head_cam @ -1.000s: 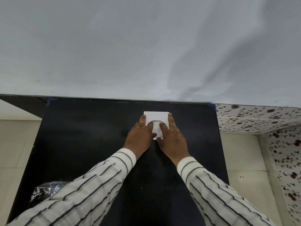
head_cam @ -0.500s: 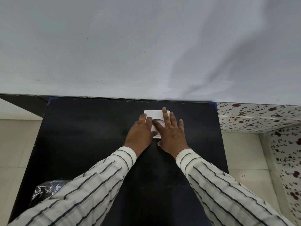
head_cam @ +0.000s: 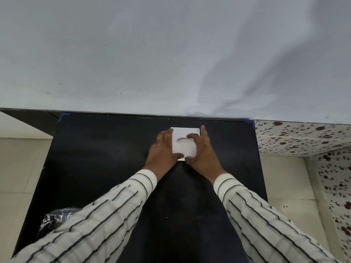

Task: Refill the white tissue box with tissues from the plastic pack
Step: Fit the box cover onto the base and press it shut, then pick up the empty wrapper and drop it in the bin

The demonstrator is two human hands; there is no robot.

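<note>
At the lower left of the frame a crinkled dark plastic pack (head_cam: pixel 54 220) lies on my matte black table (head_cam: pixel 98 158). Near centre, my left hand (head_cam: pixel 163 151) and right hand (head_cam: pixel 204 153) now clasp the smooth square white tissue box (head_cam: pixel 185 144) by its sides, no longer pressing on top; its oval opening shows.

The tissue box (head_cam: pixel 185 143) sat on the table (head_cam: pixel 98 158) near its far edge, between the left hand (head_cam: pixel 161 153) and right hand (head_cam: pixel 204 154); what seemed a plastic pack (head_cam: pixel 54 219) lay at the near left corner.
</note>
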